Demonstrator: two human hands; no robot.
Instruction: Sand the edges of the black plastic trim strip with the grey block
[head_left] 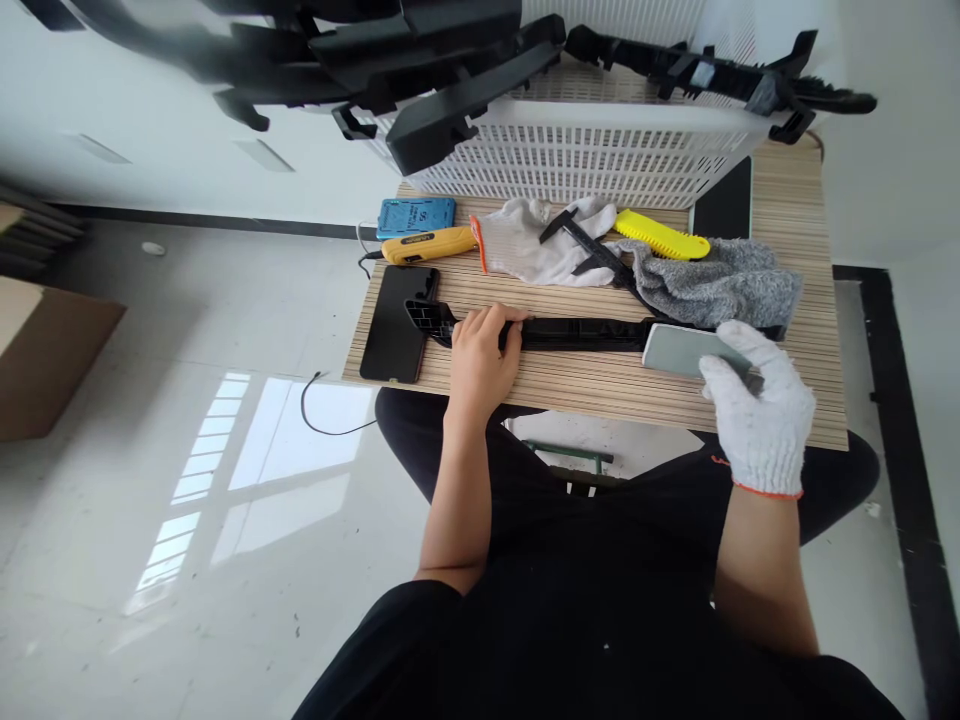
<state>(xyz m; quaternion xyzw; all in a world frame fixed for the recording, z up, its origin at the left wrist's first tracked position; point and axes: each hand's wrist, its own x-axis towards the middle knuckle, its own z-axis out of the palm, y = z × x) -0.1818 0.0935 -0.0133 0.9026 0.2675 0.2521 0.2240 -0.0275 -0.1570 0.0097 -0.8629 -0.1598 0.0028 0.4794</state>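
Observation:
A long black plastic trim part (577,333) lies across the wooden table, its ribbed, flared end to the left. My bare left hand (484,350) is closed around it near that end, thumb and fingers on either side of the strip. In a white knitted glove, my right hand (757,400) pinches a flat grey rectangular piece with a pale edge (686,350). That piece overlaps the right part of the black strip; whether they touch I cannot tell. A grey cloth (720,285) lies just behind it.
Behind the strip lie a white glove (517,245), a black caliper (592,250), a yellow-handled tool (660,236), an orange-yellow corded tool (427,246) and a blue box (415,217). A dark phone (397,325) is at left. A white basket (585,150) of black parts stands at the back.

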